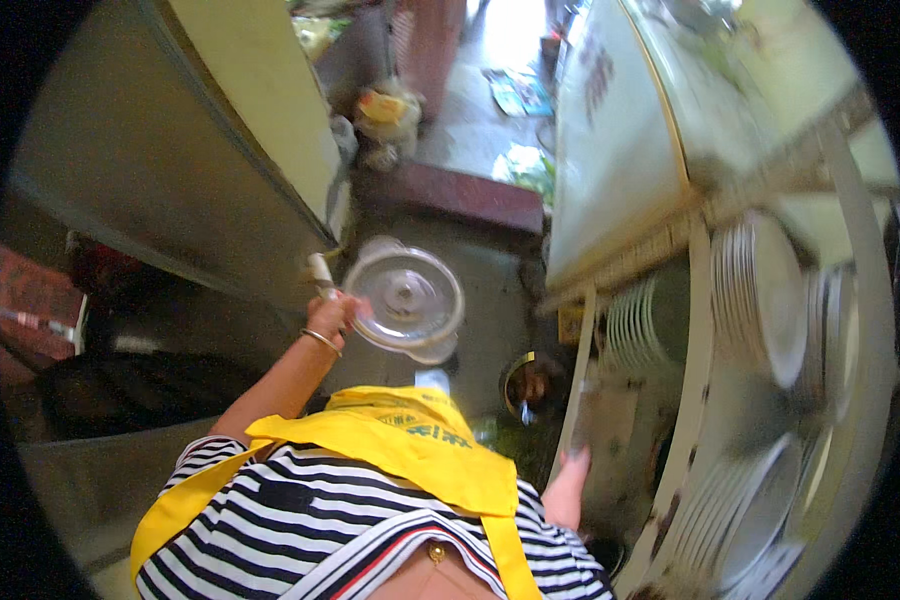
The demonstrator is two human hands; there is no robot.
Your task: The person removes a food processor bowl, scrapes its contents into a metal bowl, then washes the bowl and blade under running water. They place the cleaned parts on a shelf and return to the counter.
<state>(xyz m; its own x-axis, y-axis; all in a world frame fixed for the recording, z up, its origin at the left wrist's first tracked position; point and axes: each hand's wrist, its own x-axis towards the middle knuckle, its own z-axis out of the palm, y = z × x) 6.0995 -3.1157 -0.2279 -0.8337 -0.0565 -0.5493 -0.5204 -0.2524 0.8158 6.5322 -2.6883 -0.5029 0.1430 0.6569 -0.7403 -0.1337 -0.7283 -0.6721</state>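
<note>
My left hand (335, 309) is closed at the edge of a round clear vessel or lid (409, 300) with two side tabs and a small knob-like centre. A pale stick-like handle (318, 268) stands up beyond the same hand; whether it is in my grip is hard to tell. A metal bangle (321, 342) circles that wrist. Low on the right, beside the shelf rack (581, 352), my right hand (579, 456) is blurred, so its fingers cannot be made out.
Stacked plates (754, 300) and bowls (735, 510) fill the rack at right. A pale-sided cabinet (622, 150) rises above it. Tall panels (195, 150) line the left. A dark red step (457, 196) crosses the floor ahead. Bags (388, 112) sit past the step.
</note>
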